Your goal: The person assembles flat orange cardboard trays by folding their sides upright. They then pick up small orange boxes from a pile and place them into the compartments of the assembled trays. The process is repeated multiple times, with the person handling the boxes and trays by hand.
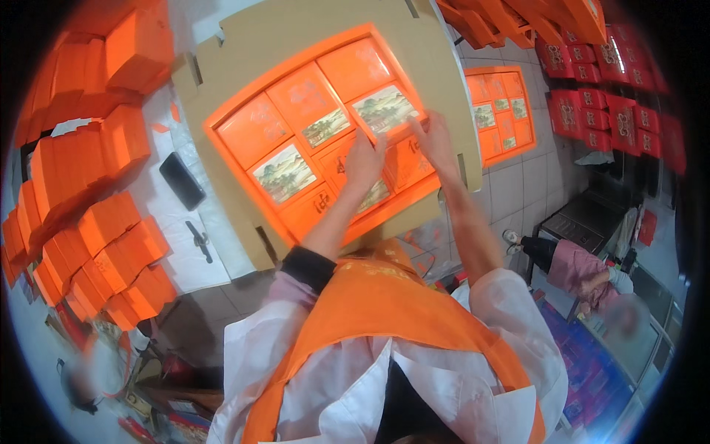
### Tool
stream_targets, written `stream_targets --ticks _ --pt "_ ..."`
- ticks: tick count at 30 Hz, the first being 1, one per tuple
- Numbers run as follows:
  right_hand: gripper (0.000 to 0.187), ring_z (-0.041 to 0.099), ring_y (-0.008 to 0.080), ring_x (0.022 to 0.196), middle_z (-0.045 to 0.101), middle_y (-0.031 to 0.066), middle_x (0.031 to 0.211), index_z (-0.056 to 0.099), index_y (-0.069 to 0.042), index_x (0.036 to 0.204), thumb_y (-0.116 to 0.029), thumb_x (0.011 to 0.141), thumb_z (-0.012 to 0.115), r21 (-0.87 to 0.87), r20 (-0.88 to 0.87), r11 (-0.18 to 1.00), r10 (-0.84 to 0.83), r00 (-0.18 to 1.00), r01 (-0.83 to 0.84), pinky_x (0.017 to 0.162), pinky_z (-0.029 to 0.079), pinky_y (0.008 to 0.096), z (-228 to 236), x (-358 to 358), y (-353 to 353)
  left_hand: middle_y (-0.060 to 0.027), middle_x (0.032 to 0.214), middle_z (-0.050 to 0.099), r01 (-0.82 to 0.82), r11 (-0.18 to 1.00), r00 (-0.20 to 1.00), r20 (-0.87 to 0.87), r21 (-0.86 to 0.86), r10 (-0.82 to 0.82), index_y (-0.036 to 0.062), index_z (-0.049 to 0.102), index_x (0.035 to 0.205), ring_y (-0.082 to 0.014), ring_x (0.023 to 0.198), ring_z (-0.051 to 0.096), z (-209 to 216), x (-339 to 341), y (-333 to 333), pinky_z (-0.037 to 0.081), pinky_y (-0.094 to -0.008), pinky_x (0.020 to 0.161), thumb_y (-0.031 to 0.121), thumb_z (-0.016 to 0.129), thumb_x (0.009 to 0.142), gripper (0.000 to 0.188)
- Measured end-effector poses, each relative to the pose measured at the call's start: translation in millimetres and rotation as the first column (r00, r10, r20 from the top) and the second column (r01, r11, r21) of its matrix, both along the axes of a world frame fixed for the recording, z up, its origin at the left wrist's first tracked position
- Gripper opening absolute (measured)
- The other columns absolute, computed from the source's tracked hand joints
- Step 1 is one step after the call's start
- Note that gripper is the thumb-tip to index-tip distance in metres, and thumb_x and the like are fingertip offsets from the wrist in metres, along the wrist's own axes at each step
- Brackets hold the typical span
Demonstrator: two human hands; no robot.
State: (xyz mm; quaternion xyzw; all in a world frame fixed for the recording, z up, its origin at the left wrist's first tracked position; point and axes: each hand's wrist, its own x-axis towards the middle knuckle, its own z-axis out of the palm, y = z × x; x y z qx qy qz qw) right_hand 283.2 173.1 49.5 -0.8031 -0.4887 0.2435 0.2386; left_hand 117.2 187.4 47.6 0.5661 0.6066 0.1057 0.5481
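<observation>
A large orange gift box (pixel 224 144) lies open on a brown cardboard sheet, filled with smaller orange boxes, several bearing painted landscape panels. My left hand (pixel 362 163) pinches the near left corner of a small orange box with a landscape panel (pixel 384 109), toward the far right of the gift box. At that small box's right corner are the closed thumb and fingers of my right hand (pixel 436 146). Beneath my hands, other small boxes with dark lettering are partly hidden, along with another landscape panel (pixel 375 194).
Stacks of folded orange boxes (pixel 81 163) fill the left side. A black phone (pixel 182 181) and a dark knife-like tool (pixel 198 241) lie on white sheeting. Another filled orange box (pixel 503 115) and red boxes (pixel 614 111) are to the right. A person (pixel 584 277) is farther right.
</observation>
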Motion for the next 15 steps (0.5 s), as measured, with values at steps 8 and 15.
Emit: stream_targets --ticks 8,15 --pt "0.041 0.054 0.0243 0.076 0.049 0.0158 0.097 0.049 0.004 0.11 -0.02 0.081 0.064 0.05 -0.116 0.999 0.017 0.993 -0.011 0.069 0.045 0.0338 -18 7 -6 -0.0215 0.1 0.052 -0.127 0.979 0.986 -0.083 0.162 0.142 -0.0061 0.039 0.119 -0.0341 0.083 0.055 -16 17 -16 0.044 -0.041 0.072 0.027 0.052 0.088 0.047" --pt "0.047 0.047 0.0289 0.101 0.045 0.0164 0.116 0.044 -0.005 0.122 -0.019 0.081 0.061 0.034 0.308 0.956 0.268 0.913 -0.292 0.081 0.041 0.0426 -8 23 10 -0.0175 0.123 0.045 -0.008 0.937 0.946 -0.301 0.35 0.121 0.0014 0.039 0.124 -0.0304 0.11 0.046 -6 15 1 0.039 -0.0418 0.089 0.025 0.06 0.082 0.053"
